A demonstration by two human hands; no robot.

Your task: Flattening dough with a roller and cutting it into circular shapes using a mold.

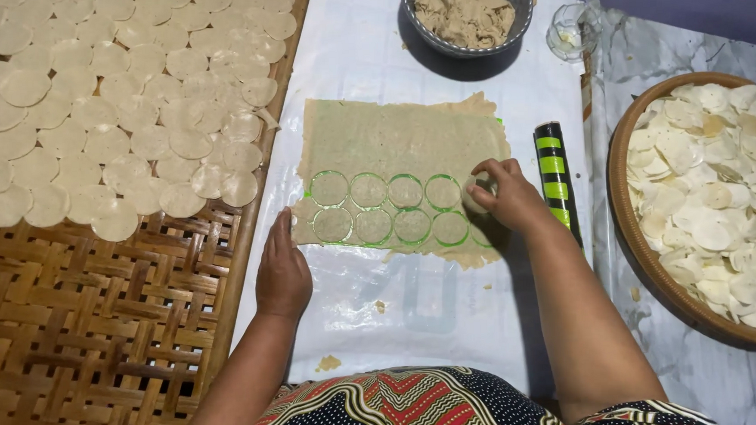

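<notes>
Fingers of the right hand (505, 199) clamp a round cutter (478, 193); left hand (282, 273) lies flat, fingers together, beside dough sheet (400, 138).

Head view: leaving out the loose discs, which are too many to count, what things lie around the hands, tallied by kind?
Rolled dough sheet: 1
Round cutter, in the right hand: 1
Bowl of dough: 1
Small glass: 1
Striped rolling pin: 1
Round basket tray: 1
Woven bamboo mat: 1
Total: 7
</notes>
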